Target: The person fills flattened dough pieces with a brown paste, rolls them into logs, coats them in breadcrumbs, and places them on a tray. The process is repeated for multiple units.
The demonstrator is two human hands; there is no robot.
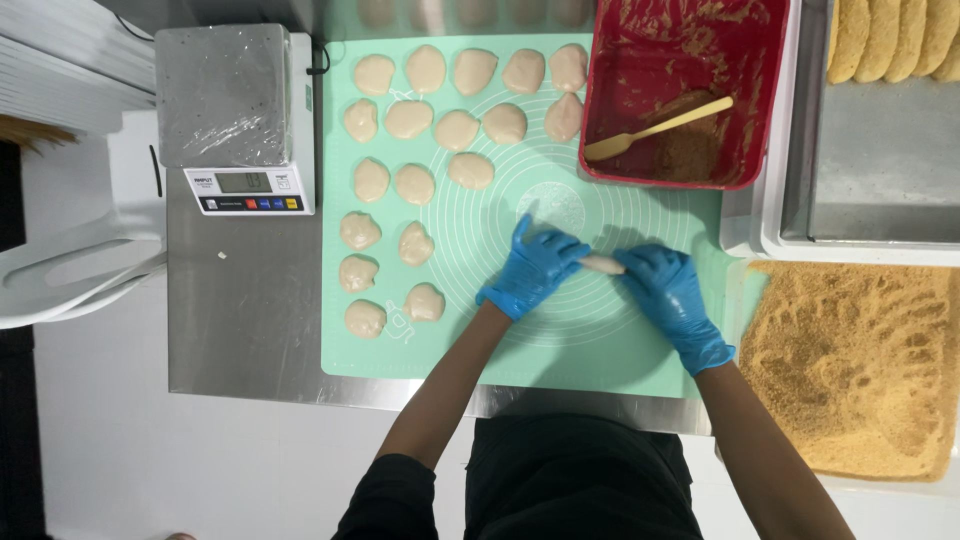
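Both my hands wear blue gloves and work over a mint green silicone mat (pixel 520 340). My left hand (pixel 532 268) and my right hand (pixel 668 293) press together on one piece of pale dough (pixel 603 264), which shows as a thin roll between them. Most of that dough is hidden under my fingers. Several flattened pale dough portions (pixel 415 184) lie in rows on the mat's left and far side.
A red tub (pixel 762 100) with brown filling and a wooden spatula (pixel 655 130) stands at the back right. A digital scale (pixel 236 120) wrapped in film sits left. A metal tray (pixel 880 160) holds breaded pieces; a crumb tray (pixel 850 370) lies right.
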